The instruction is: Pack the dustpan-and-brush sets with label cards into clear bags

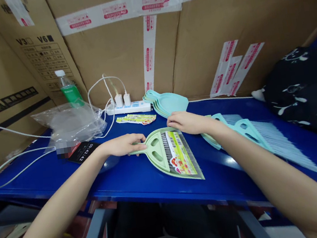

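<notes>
A pale green plastic dustpan (158, 155) lies flat on the blue table (41, 172), with grey bristles and a colourful printed card (180, 153) on its wide end. My left hand (123, 145) curls around its handle. My right hand (187, 122) lies flat with the fingers together, at or just touching the dustpan's far edge, and holds nothing. To its right lie teal hand brooms (248, 133) with pale blue bristles. Beyond the fingertips stands a stack of teal dustpans (170, 102).
Printed paper labels (136, 119) lie next to a white power strip (128, 108) with white chargers and cables. Further left are a clear plastic bag (71, 124), a green-labelled bottle (68, 88) and a black card (82, 151). Black patterned cloth (303, 91) lies right, against taped cardboard walls.
</notes>
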Demonstrator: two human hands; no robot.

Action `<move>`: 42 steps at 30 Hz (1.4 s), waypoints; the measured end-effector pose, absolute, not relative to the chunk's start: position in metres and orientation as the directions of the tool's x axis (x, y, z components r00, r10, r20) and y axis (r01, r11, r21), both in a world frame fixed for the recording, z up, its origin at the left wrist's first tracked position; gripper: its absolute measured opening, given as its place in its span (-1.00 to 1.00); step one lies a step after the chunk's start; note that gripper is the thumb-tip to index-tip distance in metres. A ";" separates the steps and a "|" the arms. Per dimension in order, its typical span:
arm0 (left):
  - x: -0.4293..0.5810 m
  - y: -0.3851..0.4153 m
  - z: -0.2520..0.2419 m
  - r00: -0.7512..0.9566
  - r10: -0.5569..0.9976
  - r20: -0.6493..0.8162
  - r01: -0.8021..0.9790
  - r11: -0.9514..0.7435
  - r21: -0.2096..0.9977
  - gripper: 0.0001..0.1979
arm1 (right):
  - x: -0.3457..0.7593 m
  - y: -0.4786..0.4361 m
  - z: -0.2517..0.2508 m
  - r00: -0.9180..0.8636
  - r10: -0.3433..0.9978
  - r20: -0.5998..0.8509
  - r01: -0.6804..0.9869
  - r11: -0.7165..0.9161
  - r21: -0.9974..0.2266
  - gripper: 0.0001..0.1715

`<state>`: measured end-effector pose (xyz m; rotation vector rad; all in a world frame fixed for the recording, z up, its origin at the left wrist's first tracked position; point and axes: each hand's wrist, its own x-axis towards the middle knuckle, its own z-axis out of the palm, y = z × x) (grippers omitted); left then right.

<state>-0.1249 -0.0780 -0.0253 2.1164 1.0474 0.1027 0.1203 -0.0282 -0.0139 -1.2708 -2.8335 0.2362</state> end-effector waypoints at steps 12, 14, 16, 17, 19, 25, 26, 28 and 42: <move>-0.125 -0.078 -0.026 0.658 0.711 -0.248 0.636 -0.348 0.689 -0.63 | 0.120 -0.026 -0.018 -0.719 0.693 -0.058 0.692 0.706 -0.148 -0.69; -0.124 -0.078 -0.025 0.659 0.711 -0.245 0.636 -0.352 0.687 -0.63 | 0.119 -0.026 -0.019 -0.717 0.695 -0.057 0.694 0.704 -0.153 -0.71; -0.125 -0.078 -0.025 0.660 0.711 -0.242 0.635 -0.357 0.685 -0.63 | 0.119 -0.026 -0.019 -0.714 0.698 -0.053 0.696 0.700 -0.160 -0.73; -0.125 -0.078 -0.025 0.661 0.711 -0.240 0.635 -0.359 0.685 -0.63 | 0.119 -0.027 -0.019 -0.712 0.701 -0.050 0.698 0.697 -0.163 -0.74; -0.125 -0.078 -0.025 0.663 0.709 -0.239 0.633 -0.362 0.684 -0.64 | 0.119 -0.026 -0.019 -0.708 0.705 -0.048 0.701 0.693 -0.167 -0.76; -0.126 -0.077 -0.027 0.669 0.705 -0.236 0.629 -0.367 0.686 -0.65 | 0.118 -0.026 -0.020 -0.711 0.701 -0.054 0.700 0.696 -0.160 -0.69; -0.126 -0.077 -0.027 0.668 0.705 -0.237 0.630 -0.366 0.685 -0.65 | 0.118 -0.026 -0.020 -0.709 0.702 -0.058 0.701 0.695 -0.160 -0.67; -0.126 -0.077 -0.027 0.666 0.707 -0.240 0.632 -0.364 0.684 -0.64 | 0.118 -0.026 -0.020 -0.707 0.705 -0.063 0.704 0.692 -0.160 -0.65; -0.125 -0.078 -0.027 0.659 0.714 -0.236 0.638 -0.365 0.678 -0.68 | 0.131 -0.032 -0.004 -0.785 0.613 -0.084 0.609 0.741 -0.282 -0.43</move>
